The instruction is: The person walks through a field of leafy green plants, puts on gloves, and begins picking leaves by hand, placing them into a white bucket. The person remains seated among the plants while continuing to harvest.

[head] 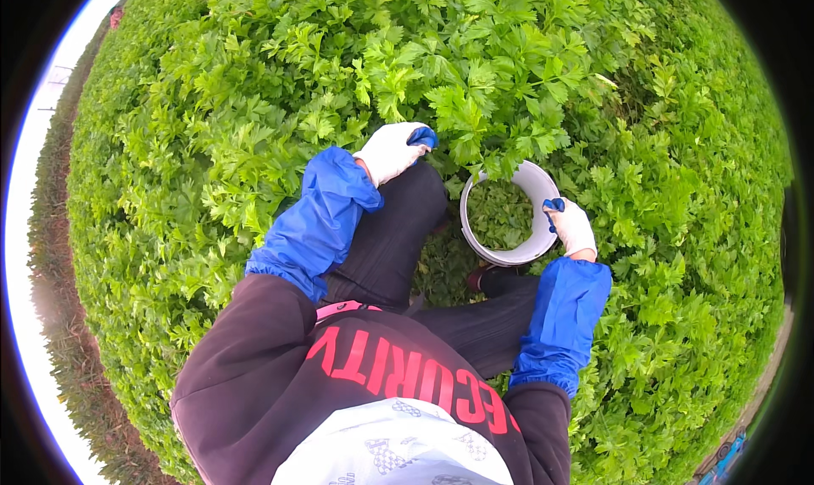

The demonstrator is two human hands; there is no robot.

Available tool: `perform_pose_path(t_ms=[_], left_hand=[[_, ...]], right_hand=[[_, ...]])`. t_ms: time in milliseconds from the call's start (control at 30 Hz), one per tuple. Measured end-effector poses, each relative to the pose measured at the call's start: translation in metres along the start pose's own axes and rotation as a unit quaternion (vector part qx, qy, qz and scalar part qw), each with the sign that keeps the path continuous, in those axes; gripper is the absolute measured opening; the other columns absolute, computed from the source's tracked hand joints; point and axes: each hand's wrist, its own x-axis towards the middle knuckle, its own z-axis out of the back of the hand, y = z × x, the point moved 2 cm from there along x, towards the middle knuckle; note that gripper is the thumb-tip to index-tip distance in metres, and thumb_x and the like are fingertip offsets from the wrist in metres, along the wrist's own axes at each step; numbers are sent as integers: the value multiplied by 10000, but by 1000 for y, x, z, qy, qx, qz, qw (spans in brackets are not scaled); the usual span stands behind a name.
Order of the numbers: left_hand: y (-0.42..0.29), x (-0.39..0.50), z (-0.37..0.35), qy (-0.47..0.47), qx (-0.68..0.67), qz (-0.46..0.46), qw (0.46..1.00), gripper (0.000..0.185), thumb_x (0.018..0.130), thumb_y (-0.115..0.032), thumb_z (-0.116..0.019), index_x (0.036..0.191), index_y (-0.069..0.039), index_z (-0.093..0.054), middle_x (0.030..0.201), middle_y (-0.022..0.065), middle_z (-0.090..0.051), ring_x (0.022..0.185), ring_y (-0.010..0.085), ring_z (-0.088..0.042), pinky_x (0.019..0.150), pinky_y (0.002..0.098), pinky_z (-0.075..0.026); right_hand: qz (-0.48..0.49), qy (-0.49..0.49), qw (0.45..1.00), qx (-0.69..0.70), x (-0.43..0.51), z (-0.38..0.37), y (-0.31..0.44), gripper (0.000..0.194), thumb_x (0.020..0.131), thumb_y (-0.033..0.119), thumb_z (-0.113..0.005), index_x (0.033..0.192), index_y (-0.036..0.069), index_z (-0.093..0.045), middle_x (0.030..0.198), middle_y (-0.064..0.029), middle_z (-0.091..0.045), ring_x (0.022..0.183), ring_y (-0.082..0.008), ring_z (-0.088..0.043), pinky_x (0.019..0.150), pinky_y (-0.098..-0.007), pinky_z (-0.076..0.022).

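Note:
My left hand, in a white glove with blue-coated fingers, is over my raised knee beside celery-like leafy plants. Its fingers are curled; whether they hold anything is hidden. My right hand, gloved alike, grips the right rim of a white plastic bucket. Through the round opening of the bucket, green leaves show; whether it has a bottom I cannot tell. Leaves of the plants in front hang over its far rim. Blue sleeve covers are on both forearms.
Dense green leafy plants surround me on all sides. My bent legs are close to the bucket, with a dark shoe under its near side. A strip of brownish plants runs along the far left. Something blue stands at the lower right edge.

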Motion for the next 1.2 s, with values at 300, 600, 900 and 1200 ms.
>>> perform_pose_path(t_ms=[300, 600, 900, 1200], left_hand=[[26, 24, 36, -323, -94, 32, 941, 456, 841, 27, -620, 1283, -39, -530, 1034, 85, -678, 834, 136, -654, 728, 248, -513], [25, 60, 51, -382, 105, 60, 916, 531, 766, -270, -777, 1204, -43, -580, 1062, 156, -666, 967, 291, -643, 846, 355, -502], [24, 71, 58, -360, 193, 21, 912, 470, 808, -343, -721, 1169, -78, -577, 964, 160, -671, 882, 335, -648, 771, 396, -511], [-5, 82, 66, -315, 297, 49, 900, 547, 784, -335, -744, 1235, -106, -535, 1231, 165, -501, 988, 341, -613, 821, 410, -518]], right_hand=[[15, -4, 1000, -25, 7, -5, -3, 321, 848, 315, -636, 993, 30, -665, 834, -153, -669, 745, -272, -633, 692, -369, -500], [10, 2, 1000, -20, 2, -3, 4, 339, 851, 350, -597, 973, 46, -686, 942, -221, -666, 923, -398, -624, 809, -449, -492], [21, -5, 1000, -9, 5, -6, -1, 341, 850, 349, -602, 972, 40, -679, 939, -218, -667, 924, -394, -625, 807, -448, -494], [9, -1, 1000, -3, 6, -7, -5, 333, 842, 345, -625, 966, 40, -673, 931, -213, -669, 924, -391, -624, 805, -446, -494]])
